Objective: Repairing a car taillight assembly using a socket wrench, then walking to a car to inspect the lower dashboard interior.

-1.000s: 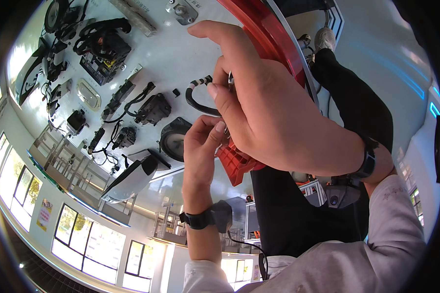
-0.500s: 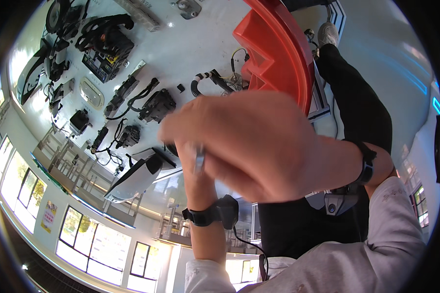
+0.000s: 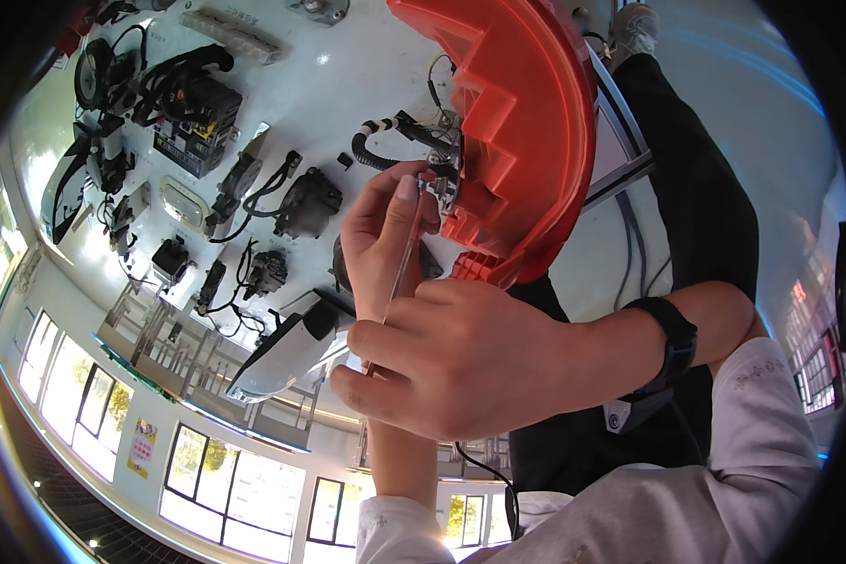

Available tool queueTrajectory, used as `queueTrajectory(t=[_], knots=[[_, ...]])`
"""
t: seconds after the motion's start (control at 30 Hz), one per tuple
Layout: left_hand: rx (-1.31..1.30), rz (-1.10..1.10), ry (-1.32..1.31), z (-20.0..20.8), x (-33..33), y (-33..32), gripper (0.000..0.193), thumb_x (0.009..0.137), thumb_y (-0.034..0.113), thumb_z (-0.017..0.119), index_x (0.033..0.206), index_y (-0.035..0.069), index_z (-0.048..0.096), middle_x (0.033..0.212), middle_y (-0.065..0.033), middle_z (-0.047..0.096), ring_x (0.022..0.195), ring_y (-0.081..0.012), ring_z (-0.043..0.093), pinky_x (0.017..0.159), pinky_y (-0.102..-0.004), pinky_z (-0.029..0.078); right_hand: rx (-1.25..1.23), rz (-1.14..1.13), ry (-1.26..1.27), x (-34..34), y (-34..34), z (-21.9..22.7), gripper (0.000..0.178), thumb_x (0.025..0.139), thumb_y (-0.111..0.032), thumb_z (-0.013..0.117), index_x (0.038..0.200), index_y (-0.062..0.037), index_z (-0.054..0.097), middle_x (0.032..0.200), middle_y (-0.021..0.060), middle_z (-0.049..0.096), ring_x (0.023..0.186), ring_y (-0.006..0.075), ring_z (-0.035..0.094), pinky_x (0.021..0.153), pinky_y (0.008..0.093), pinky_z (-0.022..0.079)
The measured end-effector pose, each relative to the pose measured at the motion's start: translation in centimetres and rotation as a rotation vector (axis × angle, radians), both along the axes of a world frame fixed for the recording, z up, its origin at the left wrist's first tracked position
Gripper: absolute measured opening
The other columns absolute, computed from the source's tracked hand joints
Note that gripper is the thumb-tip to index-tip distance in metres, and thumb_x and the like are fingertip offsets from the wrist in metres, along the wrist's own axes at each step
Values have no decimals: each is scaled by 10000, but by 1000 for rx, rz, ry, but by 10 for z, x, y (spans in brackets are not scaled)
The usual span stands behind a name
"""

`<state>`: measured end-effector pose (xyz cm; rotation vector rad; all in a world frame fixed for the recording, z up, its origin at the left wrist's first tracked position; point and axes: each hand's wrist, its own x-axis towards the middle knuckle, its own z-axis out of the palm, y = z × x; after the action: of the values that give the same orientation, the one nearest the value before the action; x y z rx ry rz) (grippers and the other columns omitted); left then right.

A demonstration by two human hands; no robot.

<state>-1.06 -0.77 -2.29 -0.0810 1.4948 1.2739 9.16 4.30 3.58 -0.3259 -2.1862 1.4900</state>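
Note:
A slim, screwdriver-like rod [image 3: 406,262] runs slantwise up between my hands, its shaft thin and reddish. My right hand [image 3: 470,362] has its fingers closed round the lower part, which they mostly hide. At the upper end, my left hand [image 3: 383,230] pinches about the tip with thumb and fingers; any small piece there is too small to name. That tip meets a small metal fitting [image 3: 439,188] on the inner side of a large red curved plastic housing [image 3: 536,122] with a zigzag-stepped face. A ribbed black hose [image 3: 362,150] with white bands lies beside the fitting.
A white panel [image 3: 301,94] carries several car parts, among them a black fuse box [image 3: 193,141], a black motor-like unit [image 3: 308,202] and a wing mirror [image 3: 287,348]. A metal frame bar [image 3: 620,183] and cables [image 3: 630,244] are right of the housing. Another person's dark-clad leg [image 3: 700,188] stands there.
My right hand has moved down from in front of the left, uncovering the left hand, the rod and the fitting. The view has shifted, so the red housing appears larger and further left.

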Motion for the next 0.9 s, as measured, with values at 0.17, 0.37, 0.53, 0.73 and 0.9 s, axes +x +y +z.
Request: queueTrajectory(t=[0.17,0.37,0.53,0.73,0.9], knots=[[-5,-99,4,2,-1,-6,270,936,169,587,1064,-66,613,755,-27,589,685,-79,493,639,-234,376,12,-4,-25,-1,-8,3,262,736,-141,639,984,-56,628,846,54,566,625,128,538,480,250,408],[-35,-93,-23,6,1,0,290,941,197,583,1066,-62,623,764,-27,593,692,-82,499,652,-231,385,-18,-63,-3,-4,-8,2,295,747,-139,630,1025,-44,608,899,71,573,639,137,550,496,257,430],[-109,-125,-38,7,-1,2,300,933,211,596,1056,-61,629,817,-33,614,718,-87,523,653,-235,406,-6,17,-34,0,3,2,332,776,-121,617,1091,-27,571,934,89,575,666,158,577,525,269,470],[-174,-136,-68,11,-5,6,318,928,218,604,1073,-64,627,867,-51,637,716,-96,539,676,-255,439,37,115,-30,-1,13,-3,402,812,-113,594,1190,7,525,974,119,575,697,184,599,557,276,486],[-217,-235,-67,14,-14,9,304,928,203,602,1082,-58,636,880,-57,635,734,-98,540,680,-249,444,77,295,-76,1,29,1,432,825,-128,583,1224,19,515,948,121,571,714,182,601,576,265,477]])
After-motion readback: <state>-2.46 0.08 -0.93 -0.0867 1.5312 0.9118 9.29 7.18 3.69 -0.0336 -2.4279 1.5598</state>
